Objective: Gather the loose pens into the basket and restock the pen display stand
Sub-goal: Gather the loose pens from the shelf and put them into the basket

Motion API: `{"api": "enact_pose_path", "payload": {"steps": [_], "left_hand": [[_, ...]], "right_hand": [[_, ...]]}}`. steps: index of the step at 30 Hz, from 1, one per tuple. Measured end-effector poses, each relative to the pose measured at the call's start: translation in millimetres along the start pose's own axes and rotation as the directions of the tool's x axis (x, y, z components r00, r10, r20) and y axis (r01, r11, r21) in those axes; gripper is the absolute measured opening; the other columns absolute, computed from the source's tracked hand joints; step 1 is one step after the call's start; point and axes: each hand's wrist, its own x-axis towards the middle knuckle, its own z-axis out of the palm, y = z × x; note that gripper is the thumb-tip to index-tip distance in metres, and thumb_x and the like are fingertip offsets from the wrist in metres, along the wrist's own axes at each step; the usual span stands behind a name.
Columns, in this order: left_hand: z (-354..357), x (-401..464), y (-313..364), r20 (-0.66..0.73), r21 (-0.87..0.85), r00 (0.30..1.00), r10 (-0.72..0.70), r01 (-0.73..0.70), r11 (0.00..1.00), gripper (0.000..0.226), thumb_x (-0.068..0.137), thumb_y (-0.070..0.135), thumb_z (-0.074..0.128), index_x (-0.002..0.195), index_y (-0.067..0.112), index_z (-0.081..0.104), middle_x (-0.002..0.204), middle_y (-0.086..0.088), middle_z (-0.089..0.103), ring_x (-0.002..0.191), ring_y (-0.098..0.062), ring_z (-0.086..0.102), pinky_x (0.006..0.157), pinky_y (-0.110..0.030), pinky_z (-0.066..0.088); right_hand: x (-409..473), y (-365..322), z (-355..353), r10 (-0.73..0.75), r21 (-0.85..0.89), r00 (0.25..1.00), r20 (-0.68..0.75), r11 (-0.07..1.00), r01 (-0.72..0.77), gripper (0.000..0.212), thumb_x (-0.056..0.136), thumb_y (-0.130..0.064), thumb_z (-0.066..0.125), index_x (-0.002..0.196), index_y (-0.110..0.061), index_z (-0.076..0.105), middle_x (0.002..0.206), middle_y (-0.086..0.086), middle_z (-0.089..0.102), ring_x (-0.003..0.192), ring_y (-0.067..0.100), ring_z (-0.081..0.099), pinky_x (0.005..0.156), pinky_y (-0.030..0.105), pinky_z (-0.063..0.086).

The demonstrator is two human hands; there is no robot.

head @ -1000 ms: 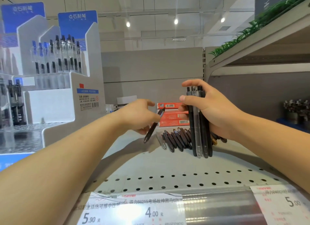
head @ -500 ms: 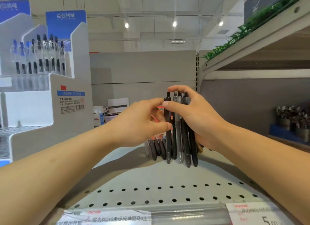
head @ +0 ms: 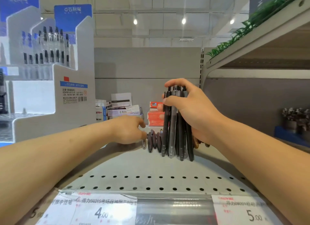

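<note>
- Your right hand (head: 192,110) clenches an upright bundle of pens (head: 176,124).
- Your left hand (head: 129,130) reaches the loose pens (head: 153,141) on the shelf (head: 151,171), seemingly grasping nothing.
- An overfull bundle could slip and scatter.

The single head-worn camera looks forward and slightly down along the perforated grey metal shelf (head: 151,171), close above its front edge, both forearms reaching away from the lens.
</note>
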Motion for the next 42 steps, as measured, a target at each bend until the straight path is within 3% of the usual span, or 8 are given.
{"api": "enact_pose_path", "payload": {"steps": [6, 10, 14, 19, 26, 32, 38, 42], "left_hand": [[-3, 7, 3, 0.079, 0.047, 0.995, -0.063, 0.059, 0.997, 0.062, 0.092, 0.041, 0.06, 0.148, 0.022, 0.044, 0.143, -0.002, 0.054, 0.12, -0.02, 0.051, 0.103, -0.032, 0.04], [-11, 3, -4, 0.031, 0.021, 0.996, -0.081, 0.08, 0.997, 0.061, 0.087, 0.039, 0.065, 0.144, 0.022, 0.049, 0.131, -0.002, 0.062, 0.103, -0.018, 0.06, 0.092, -0.032, 0.051], [-25, -2, -19, -0.092, -0.404, 0.987, -0.131, 0.083, 0.911, 0.054, 0.089, 0.017, 0.068, 0.14, 0.023, 0.052, 0.094, -0.009, 0.074, 0.061, -0.019, 0.07, 0.057, -0.03, 0.059], [-40, -12, -17, -0.194, -0.65, 0.981, 0.01, -0.137, 0.748, 0.015, 0.093, 0.012, 0.065, 0.098, 0.023, 0.073, 0.08, 0.003, 0.076, 0.065, -0.016, 0.073, 0.055, -0.024, 0.056], [-45, -34, 3, -0.141, -0.628, 0.93, 0.339, -0.349, 0.695, 0.022, 0.098, 0.018, 0.062, 0.09, 0.033, 0.076, 0.088, 0.002, 0.076, 0.078, -0.015, 0.073, 0.068, -0.026, 0.058], [-35, -43, 22, -0.146, -0.369, 0.872, 0.467, -0.486, 0.792, 0.013, 0.093, 0.027, 0.061, 0.099, 0.035, 0.07, 0.082, 0.004, 0.076, 0.072, -0.01, 0.071, 0.07, -0.028, 0.059], [-32, -31, 10, -0.214, -0.129, 0.925, 0.314, -0.346, 0.929, 0.02, 0.087, 0.03, 0.056, 0.099, 0.036, 0.07, 0.087, 0.016, 0.071, 0.07, 0.002, 0.063, 0.069, -0.024, 0.05], [-12, -20, 6, -0.114, -0.016, 0.964, 0.241, -0.244, 0.97, 0.034, 0.095, 0.044, 0.053, 0.126, 0.034, 0.06, 0.12, 0.001, 0.068, 0.102, -0.02, 0.061, 0.088, -0.032, 0.047]], "right_hand": [[1, 1, -3, 0.011, 0.015, 1.0, 0.021, 1.0, -0.011, 0.03, 0.092, 0.007, 0.063, 0.113, -0.014, 0.063, 0.098, 0.016, 0.071, 0.07, 0.02, 0.076, 0.054, 0.026, 0.057], [3, 1, -3, 0.002, -0.009, 0.999, 0.035, 1.0, -0.001, 0.034, 0.092, 0.005, 0.065, 0.115, -0.02, 0.063, 0.099, 0.014, 0.071, 0.074, 0.021, 0.078, 0.054, 0.025, 0.058], [3, 3, -1, 0.016, -0.12, 0.999, 0.051, 0.993, -0.01, 0.053, 0.089, -0.001, 0.07, 0.127, -0.036, 0.058, 0.085, 0.005, 0.075, 0.068, 0.019, 0.077, 0.057, 0.028, 0.06], [0, 2, 1, 0.041, -0.145, 0.999, 0.034, 0.989, -0.035, 0.08, 0.081, 0.002, 0.077, 0.139, -0.044, 0.045, 0.099, 0.007, 0.07, 0.062, 0.018, 0.075, 0.051, 0.022, 0.056], [1, 7, 3, 0.021, -0.222, 0.999, -0.031, 0.975, -0.027, 0.074, 0.078, -0.02, 0.084, 0.136, -0.049, 0.048, 0.125, -0.001, 0.063, 0.102, 0.025, 0.072, 0.094, 0.046, 0.057], [-1, 11, 5, -0.022, -0.148, 0.998, -0.061, 0.989, 0.013, 0.05, 0.081, -0.017, 0.083, 0.12, -0.04, 0.062, 0.08, -0.007, 0.075, 0.073, 0.018, 0.075, 0.07, 0.035, 0.064], [2, 11, 3, -0.052, -0.194, 0.995, -0.079, 0.98, 0.036, 0.049, 0.075, -0.011, 0.081, 0.112, -0.039, 0.065, 0.068, -0.01, 0.071, 0.071, 0.016, 0.072, 0.082, 0.047, 0.061], [0, 8, 4, -0.041, -0.205, 0.997, -0.069, 0.979, 0.026, 0.051, 0.082, -0.008, 0.078, 0.115, -0.044, 0.063, 0.086, 0.005, 0.075, 0.084, 0.029, 0.077, 0.082, 0.05, 0.062]]}}
